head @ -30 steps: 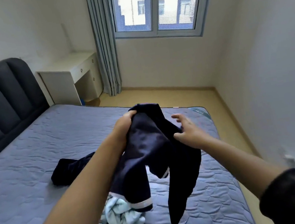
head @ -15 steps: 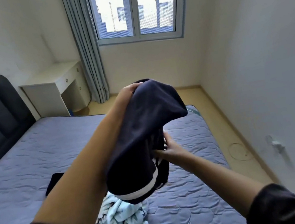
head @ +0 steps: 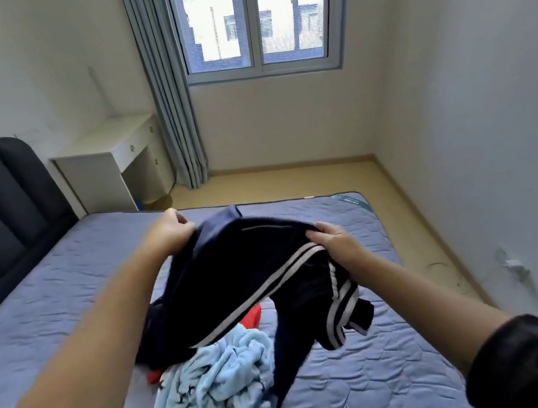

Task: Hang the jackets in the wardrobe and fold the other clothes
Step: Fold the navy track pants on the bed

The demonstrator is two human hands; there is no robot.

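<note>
Dark padded headboard (head: 2,206) left — white desk (head: 110,164) beside grey curtain (head: 166,97), window (head: 255,15).

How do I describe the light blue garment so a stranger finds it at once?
Look at the bed. On its near part, below the dark striped garment held up, lies a crumpled heap. It alone is pale blue; its neighbour is red.

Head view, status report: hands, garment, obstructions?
Left hand and right hand both grip the navy striped garment, held above the mattress. Light blue garment and red item heaped underneath.
</note>
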